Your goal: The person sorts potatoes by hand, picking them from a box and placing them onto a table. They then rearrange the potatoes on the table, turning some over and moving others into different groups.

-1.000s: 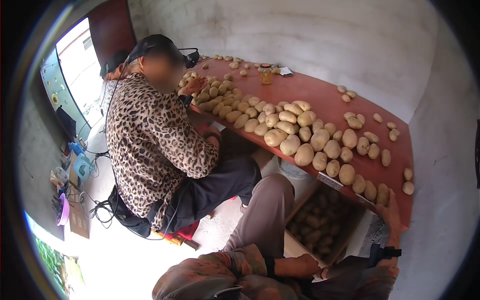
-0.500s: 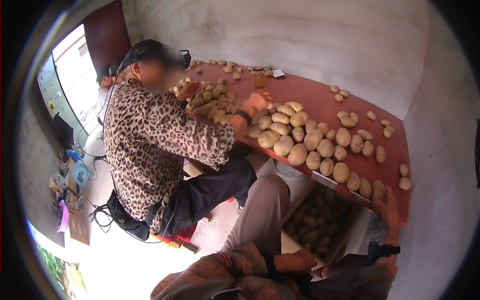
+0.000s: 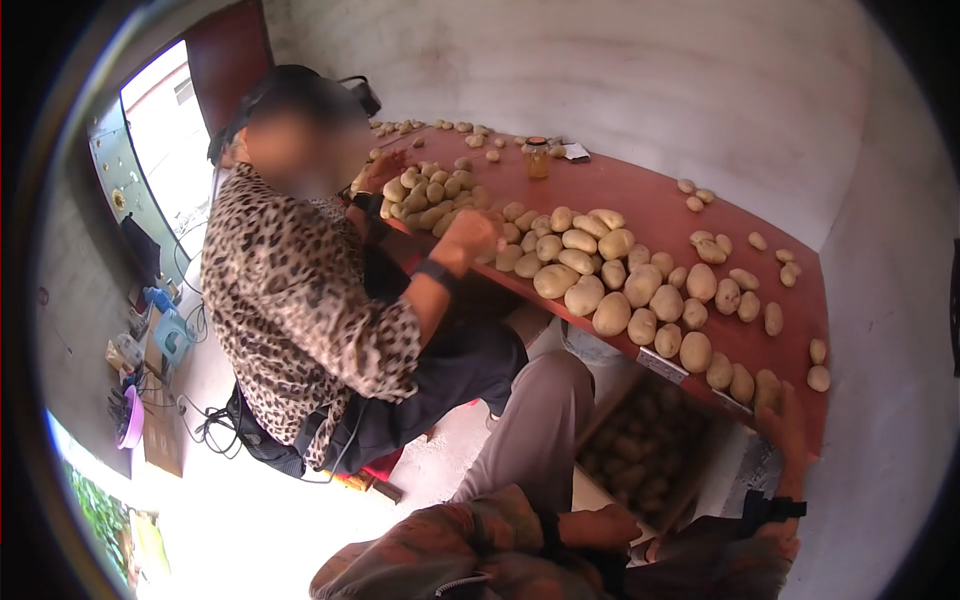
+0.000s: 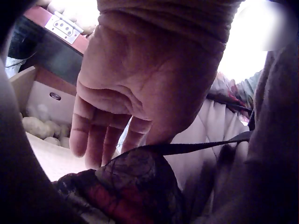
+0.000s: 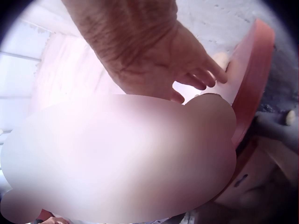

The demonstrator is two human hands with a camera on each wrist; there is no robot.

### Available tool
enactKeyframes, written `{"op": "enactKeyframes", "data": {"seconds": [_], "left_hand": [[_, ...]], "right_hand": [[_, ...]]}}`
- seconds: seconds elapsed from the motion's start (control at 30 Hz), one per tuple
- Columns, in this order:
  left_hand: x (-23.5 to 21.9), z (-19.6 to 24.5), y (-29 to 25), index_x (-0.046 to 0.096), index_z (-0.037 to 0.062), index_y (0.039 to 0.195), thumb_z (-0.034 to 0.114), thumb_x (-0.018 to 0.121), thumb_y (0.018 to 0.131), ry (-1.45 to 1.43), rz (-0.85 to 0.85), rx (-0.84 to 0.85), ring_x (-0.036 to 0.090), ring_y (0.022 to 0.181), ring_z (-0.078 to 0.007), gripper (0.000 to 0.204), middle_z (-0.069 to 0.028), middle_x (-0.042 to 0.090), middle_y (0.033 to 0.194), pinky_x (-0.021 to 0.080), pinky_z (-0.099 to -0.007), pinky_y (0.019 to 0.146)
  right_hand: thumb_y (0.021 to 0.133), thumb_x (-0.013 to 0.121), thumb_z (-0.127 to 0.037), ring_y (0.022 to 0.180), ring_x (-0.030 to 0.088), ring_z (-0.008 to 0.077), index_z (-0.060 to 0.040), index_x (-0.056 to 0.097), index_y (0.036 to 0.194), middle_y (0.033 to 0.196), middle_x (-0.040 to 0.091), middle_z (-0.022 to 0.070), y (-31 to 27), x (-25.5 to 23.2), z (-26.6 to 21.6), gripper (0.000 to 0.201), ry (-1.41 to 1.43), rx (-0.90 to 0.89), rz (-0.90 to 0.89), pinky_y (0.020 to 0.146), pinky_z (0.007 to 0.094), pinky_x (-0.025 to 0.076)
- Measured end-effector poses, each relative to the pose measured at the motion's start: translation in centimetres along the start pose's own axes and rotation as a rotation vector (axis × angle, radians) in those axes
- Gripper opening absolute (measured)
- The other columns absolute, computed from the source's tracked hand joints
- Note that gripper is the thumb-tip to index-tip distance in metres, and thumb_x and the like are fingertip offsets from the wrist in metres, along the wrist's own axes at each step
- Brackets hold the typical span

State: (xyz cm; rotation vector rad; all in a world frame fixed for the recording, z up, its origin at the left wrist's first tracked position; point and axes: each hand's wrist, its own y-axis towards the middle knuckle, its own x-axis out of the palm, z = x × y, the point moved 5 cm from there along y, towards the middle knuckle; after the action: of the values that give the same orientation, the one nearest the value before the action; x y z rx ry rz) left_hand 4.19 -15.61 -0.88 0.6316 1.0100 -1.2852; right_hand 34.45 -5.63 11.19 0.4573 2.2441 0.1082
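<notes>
My left hand (image 3: 605,525) rests low by my lap in the head view. In the left wrist view its fingers (image 4: 96,135) hang loose and nothing is in the palm. At the near right end of the red table (image 3: 680,215), my right hand (image 3: 785,425) lies against the table edge beside the last potato (image 3: 767,390) of the row. Its fingers (image 5: 198,77) are spread and slightly bent in the right wrist view, where a large blurred patch hides what is below them. Many light brown potatoes (image 3: 610,315) lie along the front of the table.
Under the table stands a box (image 3: 590,490) filled with potatoes. Another person (image 3: 300,290) in a leopard-print top sits to the left, one hand (image 3: 475,238) over the potatoes. A glass jar (image 3: 537,162) stands toward the back. Small potatoes (image 3: 710,245) lie behind the row.
The other person's near hand came over the pile, then drew back toward the table's front edge. My hands have stayed in place; the head view has shifted slightly.
</notes>
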Motion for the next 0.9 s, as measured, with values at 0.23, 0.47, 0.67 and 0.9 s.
{"op": "enactKeyframes", "data": {"seconds": [0.23,0.47,0.67,0.9], "left_hand": [[-0.3,1.1,0.1,0.061,0.0045,0.096,0.028,0.057,0.077,0.040,-0.154,-0.068,0.064,0.085,-0.0321,0.030,-0.0165,0.063,0.091,0.051,-0.0423,0.070],[-3.5,0.9,-0.8,0.059,0.0039,0.096,0.031,0.059,0.079,0.082,-0.119,0.026,0.063,0.081,-0.0325,0.032,-0.0166,0.061,0.090,0.052,-0.0429,0.065],[-10.1,1.6,1.1,0.055,0.0069,0.092,0.030,0.059,0.079,0.153,-0.025,0.121,0.062,0.077,-0.0316,0.027,-0.0128,0.059,0.084,0.051,-0.0422,0.063],[-19.1,1.3,5.6,0.054,0.0070,0.094,0.024,0.061,0.080,0.190,0.029,0.247,0.061,0.077,-0.0300,0.023,-0.0111,0.058,0.084,0.051,-0.0391,0.064]], "right_hand": [[0.076,0.063,-0.023,0.118,0.044,0.0359,0.0002,0.037,0.131,0.124,0.049,0.0230,-1.2,-2.1,-1.0,0.065,-0.187,-0.039,0.095,0.100,0.0409,0.033],[0.084,0.052,-0.022,0.115,0.047,0.0381,-0.0073,0.042,0.129,0.122,0.050,0.0240,-2.5,-6.8,1.8,0.048,-0.291,0.232,0.221,0.096,0.0447,0.037],[0.083,0.051,-0.019,0.109,0.053,0.0358,-0.0085,0.051,0.120,0.113,0.058,0.0201,-4.1,-7.4,1.3,0.039,-0.299,0.330,0.195,0.092,0.0465,0.041],[0.082,0.055,-0.019,0.099,0.057,0.0342,-0.0048,0.054,0.114,0.102,0.062,0.0190,-4.2,-7.1,1.2,0.035,-0.305,0.344,0.219,0.085,0.0427,0.045]]}}
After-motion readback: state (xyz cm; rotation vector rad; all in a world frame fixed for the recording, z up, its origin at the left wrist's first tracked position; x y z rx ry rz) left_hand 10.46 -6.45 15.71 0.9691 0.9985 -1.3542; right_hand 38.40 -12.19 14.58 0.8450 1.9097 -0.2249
